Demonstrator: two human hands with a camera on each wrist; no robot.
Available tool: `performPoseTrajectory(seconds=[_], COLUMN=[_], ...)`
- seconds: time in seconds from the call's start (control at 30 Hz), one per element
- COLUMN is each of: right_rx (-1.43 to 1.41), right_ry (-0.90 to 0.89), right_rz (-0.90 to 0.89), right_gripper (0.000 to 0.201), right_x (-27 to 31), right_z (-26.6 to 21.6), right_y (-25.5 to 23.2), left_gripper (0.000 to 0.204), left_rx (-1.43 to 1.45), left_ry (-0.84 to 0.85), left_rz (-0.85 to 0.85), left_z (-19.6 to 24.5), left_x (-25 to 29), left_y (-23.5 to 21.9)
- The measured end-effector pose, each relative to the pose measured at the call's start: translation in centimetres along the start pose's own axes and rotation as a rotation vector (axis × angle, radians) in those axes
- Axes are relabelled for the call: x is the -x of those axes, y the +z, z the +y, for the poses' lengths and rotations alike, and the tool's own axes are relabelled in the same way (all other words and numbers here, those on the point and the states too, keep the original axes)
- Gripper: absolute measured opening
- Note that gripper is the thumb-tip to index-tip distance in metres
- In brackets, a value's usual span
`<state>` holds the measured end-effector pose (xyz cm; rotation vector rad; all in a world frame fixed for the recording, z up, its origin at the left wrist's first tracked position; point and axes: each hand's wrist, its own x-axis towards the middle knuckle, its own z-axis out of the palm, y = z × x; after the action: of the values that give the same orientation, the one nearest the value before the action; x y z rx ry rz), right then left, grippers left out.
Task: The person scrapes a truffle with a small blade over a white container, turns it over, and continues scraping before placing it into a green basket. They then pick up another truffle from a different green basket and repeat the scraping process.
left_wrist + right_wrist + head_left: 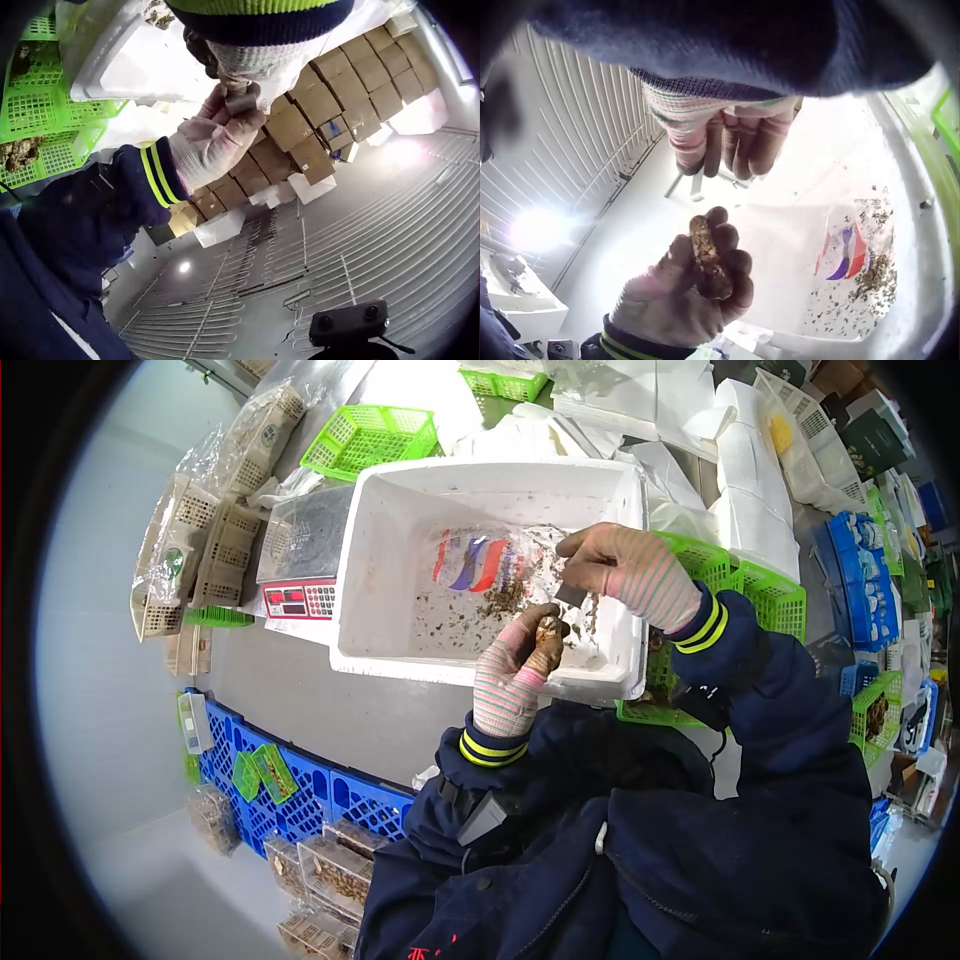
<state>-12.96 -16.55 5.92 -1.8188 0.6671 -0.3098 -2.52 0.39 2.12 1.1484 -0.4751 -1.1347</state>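
My left hand (510,680), in a striped glove with dirty fingertips, holds a small brown-and-whitish lump (548,628) over the near side of a white foam box (385,660). In the right wrist view the lump (709,259) is elongated, with rough brown patches, and lies across the curled fingers of the left hand (660,300). Just above and to the right, my right hand (640,572) pinches a small flat grey piece (571,595) close to the lump. The left wrist view also shows this grey piece (241,103) between the thumb and fingers of the right hand (217,142).
Dark crumbs (505,600) litter the box floor. A scale (300,600) stands left of the box, a green basket (375,440) behind it, more green baskets (775,600) to its right. Blue crates (300,790) and clear boxes (335,875) are at lower left.
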Motion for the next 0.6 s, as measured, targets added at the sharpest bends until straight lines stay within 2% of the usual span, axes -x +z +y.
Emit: performPoseTrajectory(seconds=[0.07,0.1,0.13,0.2,0.23,0.27,0.33,0.4,0.47,0.5,0.53,0.6], right_rx=[-0.168,-0.049,-0.051,0.07,-0.048,-0.05,0.003,0.018,-0.094,-0.095,-0.096,-0.021], right_ry=[-0.089,-0.214,-0.21,0.022,0.028,0.03,-0.237,-0.228,0.033,-0.051,-0.049,-0.199], right_rz=[-0.038,-0.029,-0.023,-0.03,0.014,0.012,-0.069,-0.06,0.024,-0.005,-0.007,-0.063], right_gripper=[0.024,0.024,0.024,0.022,0.023,0.023,0.025,0.024,0.024,0.026,0.026,0.026], right_x=[0.4,0.5,0.5,0.0,0.3,0.5,0.8,0.8,0.7,1.1,1.1,1.2], right_z=[0.2,0.5,0.4,0.0,0.3,0.3,0.3,0.2,-0.3,-0.5,-0.3,0.0], right_y=[-0.2,0.0,-0.1,-0.6,-0.7,-0.6,-0.6,-0.6,-0.8,-0.7,-0.6,-0.5], left_gripper=[0.036,0.035,0.035,0.04,0.037,0.035,0.036,0.037,0.038,0.04,0.04,0.053], left_rx=[-0.034,-0.043,-0.053,-0.076,-0.083,-0.089,-0.115,-0.055,-0.014,0.029,0.03,0.172], left_ry=[0.015,0.023,0.031,0.032,0.032,0.029,0.041,0.027,0.034,0.04,0.038,0.0], left_rz=[-0.037,-0.052,-0.073,-0.051,-0.074,-0.096,-0.077,-0.125,-0.136,-0.142,-0.139,-0.173], left_z=[-0.1,-0.1,-0.1,0.3,0.4,0.4,-0.4,-0.6,-0.8,-0.9,-1.2,-1.7], left_x=[0.1,0.2,0.3,0.3,0.4,0.6,0.6,0.4,0.7,0.8,0.9,0.9], left_y=[-0.1,0.0,0.1,0.6,0.6,0.5,0.1,0.0,0.1,0.1,0.0,-0.2])
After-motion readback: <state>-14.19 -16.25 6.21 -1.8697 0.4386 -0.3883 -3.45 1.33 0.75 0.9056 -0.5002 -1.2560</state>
